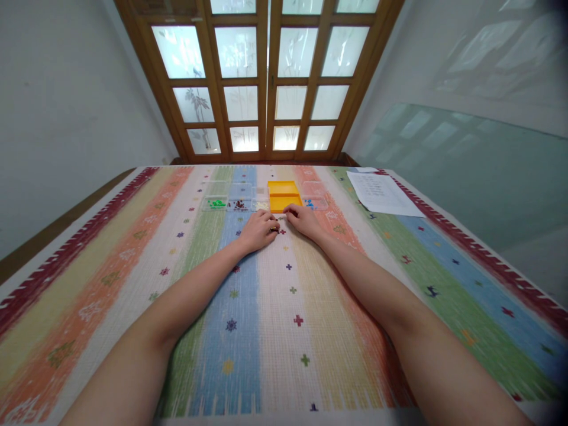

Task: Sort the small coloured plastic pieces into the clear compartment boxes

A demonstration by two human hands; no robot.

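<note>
Both my forearms reach far out over a striped, many-coloured tablecloth (pixel 266 307). My left hand (pixel 258 229) rests on the cloth with its fingers curled and pinched over tiny dark beads (pixel 277 230). My right hand (pixel 302 219) lies just beside it, fingers bent down onto the cloth next to the front edge of an orange tray (pixel 284 195). What either hand holds is too small to make out.
A row of clear boxes flanks the tray: green beads (pixel 216 203), dark beads (pixel 239 205), pale beads (pixel 261 205), blue beads (pixel 309 204). A printed sheet of paper (pixel 382 193) lies at the far right. Wooden glazed doors (pixel 266 77) stand behind the table.
</note>
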